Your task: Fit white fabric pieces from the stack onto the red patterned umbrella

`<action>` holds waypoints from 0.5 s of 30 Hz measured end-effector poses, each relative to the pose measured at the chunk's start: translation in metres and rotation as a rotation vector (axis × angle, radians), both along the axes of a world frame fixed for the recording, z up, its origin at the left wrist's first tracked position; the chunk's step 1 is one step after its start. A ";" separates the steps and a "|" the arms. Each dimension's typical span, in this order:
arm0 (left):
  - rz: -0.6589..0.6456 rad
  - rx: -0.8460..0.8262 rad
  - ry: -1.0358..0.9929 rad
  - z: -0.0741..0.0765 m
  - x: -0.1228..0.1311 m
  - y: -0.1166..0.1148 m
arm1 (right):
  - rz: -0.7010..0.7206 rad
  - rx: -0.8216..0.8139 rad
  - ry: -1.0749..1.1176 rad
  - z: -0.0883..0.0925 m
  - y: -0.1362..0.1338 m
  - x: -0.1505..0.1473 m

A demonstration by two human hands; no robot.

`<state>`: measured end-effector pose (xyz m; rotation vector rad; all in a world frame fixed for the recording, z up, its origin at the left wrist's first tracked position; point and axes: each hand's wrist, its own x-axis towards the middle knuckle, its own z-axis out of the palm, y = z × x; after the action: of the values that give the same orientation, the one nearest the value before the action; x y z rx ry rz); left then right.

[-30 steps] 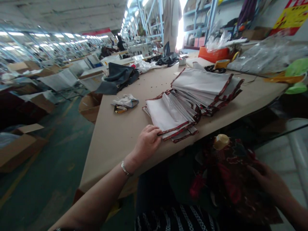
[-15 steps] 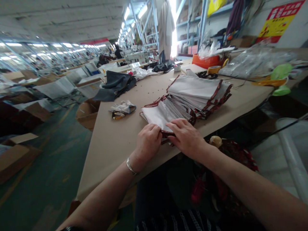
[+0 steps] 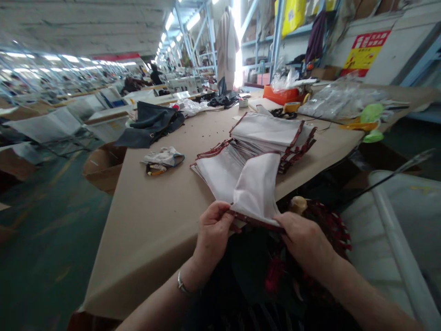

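Observation:
A white fabric piece [image 3: 257,184] with dark red edging is stretched between my two hands at the table's near edge. My left hand [image 3: 215,230] pinches its near left corner, and a bracelet sits on that wrist. My right hand [image 3: 303,239] is closed on the near right corner. Just beyond it lies a fanned stack of similar white pieces [image 3: 215,172] with the same edging. A second, thicker stack [image 3: 267,128] sits behind, overlapping the first. The fingertips under the cloth are partly hidden.
On the brown-covered table [image 3: 148,239] lie a pair of work gloves [image 3: 163,157] and folded dark cloth [image 3: 155,122]. Farther back are an orange bin [image 3: 280,94], clear plastic bags [image 3: 344,101] and a green-handled thing [image 3: 372,112]. A white tub [image 3: 389,220] stands at right, a cardboard box [image 3: 105,168] at left.
Both hands have come nearer to me and moved apart, lifting one white piece from the front stack by its edged side. The view has turned slightly right.

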<state>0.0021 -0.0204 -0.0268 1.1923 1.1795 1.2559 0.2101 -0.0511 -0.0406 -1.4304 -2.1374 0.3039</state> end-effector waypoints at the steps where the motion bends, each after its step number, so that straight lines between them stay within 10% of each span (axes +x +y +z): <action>1: -0.015 -0.089 -0.171 -0.002 0.011 -0.007 | -0.004 -0.088 -0.003 -0.013 -0.014 0.002; 5: -0.092 -0.391 -0.530 -0.016 0.047 -0.028 | -0.100 -0.480 0.509 -0.047 -0.044 0.009; 10: -0.394 -0.615 -0.325 -0.035 0.064 -0.042 | -0.352 -0.798 1.767 -0.044 -0.056 0.015; 15: -0.602 -0.768 -0.530 -0.011 0.071 -0.023 | 0.036 -1.128 1.831 -0.003 -0.066 0.024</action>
<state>0.0733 -0.0431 -0.0376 0.5128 0.7037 0.5109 0.2346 -0.1167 -0.0439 -0.6887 -0.3154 2.0081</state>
